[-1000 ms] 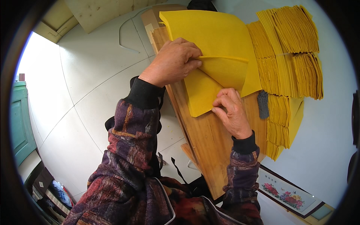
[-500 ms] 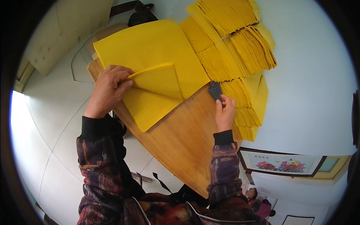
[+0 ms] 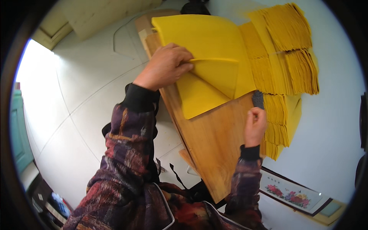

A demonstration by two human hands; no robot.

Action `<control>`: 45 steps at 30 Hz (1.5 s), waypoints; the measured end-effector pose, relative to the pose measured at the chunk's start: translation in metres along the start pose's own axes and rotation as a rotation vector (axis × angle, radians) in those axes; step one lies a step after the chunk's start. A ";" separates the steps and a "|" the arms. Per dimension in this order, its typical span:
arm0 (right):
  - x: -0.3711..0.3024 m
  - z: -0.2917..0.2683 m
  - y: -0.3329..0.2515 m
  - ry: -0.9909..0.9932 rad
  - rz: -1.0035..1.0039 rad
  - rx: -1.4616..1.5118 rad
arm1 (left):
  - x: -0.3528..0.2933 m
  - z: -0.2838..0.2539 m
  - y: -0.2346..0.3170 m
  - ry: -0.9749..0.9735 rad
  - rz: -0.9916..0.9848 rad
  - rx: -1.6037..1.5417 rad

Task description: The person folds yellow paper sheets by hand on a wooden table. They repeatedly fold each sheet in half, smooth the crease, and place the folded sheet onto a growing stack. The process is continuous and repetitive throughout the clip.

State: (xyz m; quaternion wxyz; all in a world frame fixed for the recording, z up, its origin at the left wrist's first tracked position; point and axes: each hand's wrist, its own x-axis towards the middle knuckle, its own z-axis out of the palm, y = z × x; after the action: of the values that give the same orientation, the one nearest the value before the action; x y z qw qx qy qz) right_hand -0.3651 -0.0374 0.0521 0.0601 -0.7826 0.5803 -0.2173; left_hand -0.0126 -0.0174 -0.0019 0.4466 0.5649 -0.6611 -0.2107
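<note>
At the far left stands a teal door [image 3: 21, 132], and beside it spreads the pale tiled floor [image 3: 86, 86]. Next comes the left hand [image 3: 166, 66], which reaches in over the left edge of the wooden table [image 3: 214, 143]. Its thumb and fingers are pinched together on the lifted corner of the upper yellow sheet [image 3: 220, 73]. This sheet is partly raised: its corner points to the left, into the hand, and from there its upper edge runs almost level to the right.

Under it lies the yellow pile [image 3: 205, 40], flat on the far part of the table. Its long axis goes from the top, a little to the left, down to the bottom, a little to the right; its near corner points down, toward the person.

Further to the right is a dark grey piece [image 3: 258, 99], and just below it the right hand [image 3: 255, 124], held upright with curled fingers. I cannot tell whether its fingertips meet or whether they touch the grey piece.

Behind them, along the wall, stand folded yellow bundles [image 3: 276, 109] in uneven stacks. Lower on the right, a framed flower picture [image 3: 289, 194] appears tilted.
</note>
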 end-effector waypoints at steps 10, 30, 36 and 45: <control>-0.004 0.042 -0.098 -0.234 -0.627 0.005 | 0.000 0.001 -0.001 0.013 0.007 -0.005; 0.024 0.036 -0.089 -0.609 -0.202 0.548 | -0.001 0.001 -0.002 0.015 0.015 -0.031; 0.026 0.035 -0.085 -0.658 -0.164 0.587 | -0.001 -0.001 -0.001 0.000 0.016 -0.033; 0.020 0.038 -0.075 -0.666 0.022 0.675 | -0.010 -0.022 -0.002 -0.198 -0.095 -0.306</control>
State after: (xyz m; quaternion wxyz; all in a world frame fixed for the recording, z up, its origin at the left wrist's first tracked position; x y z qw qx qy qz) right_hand -0.2784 -0.0379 0.0494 0.4960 -0.7402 0.4349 -0.1304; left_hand 0.0060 -0.0036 0.0040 0.4496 0.4972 -0.6347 -0.3843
